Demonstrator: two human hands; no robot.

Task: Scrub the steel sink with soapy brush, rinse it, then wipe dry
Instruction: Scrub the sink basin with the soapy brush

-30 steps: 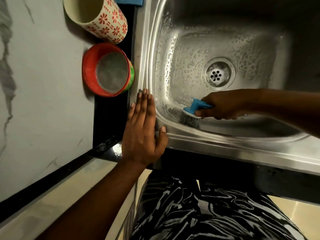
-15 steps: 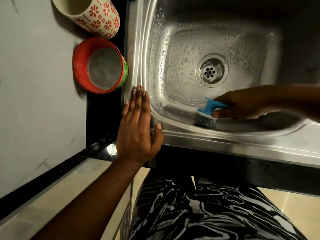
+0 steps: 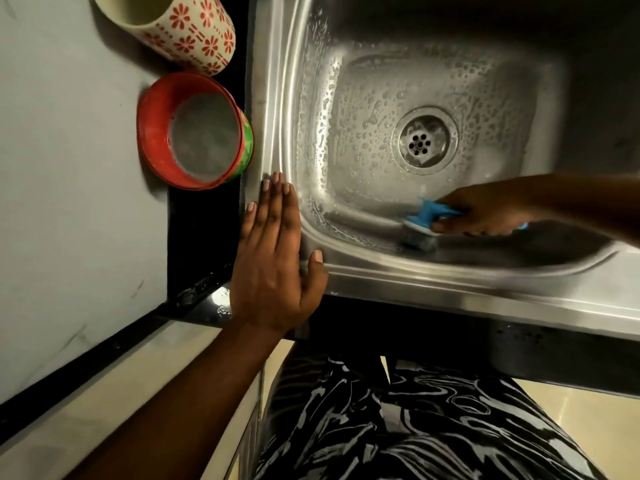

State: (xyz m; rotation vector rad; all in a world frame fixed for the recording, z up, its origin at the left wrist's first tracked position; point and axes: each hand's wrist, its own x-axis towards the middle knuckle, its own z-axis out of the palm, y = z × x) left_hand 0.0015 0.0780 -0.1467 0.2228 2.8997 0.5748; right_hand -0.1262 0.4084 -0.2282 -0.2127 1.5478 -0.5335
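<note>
Against near sink (image 3: pixel 450 278) wall, brush (image 3: pixel 424 226) gripped by right hand (image 3: pixel 485 216) fingers

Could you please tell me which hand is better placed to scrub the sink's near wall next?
Right. The right hand grips the blue brush, whose bristles sit against the sink near its front wall. The left hand lies flat on the sink's left rim, holding nothing.
</note>
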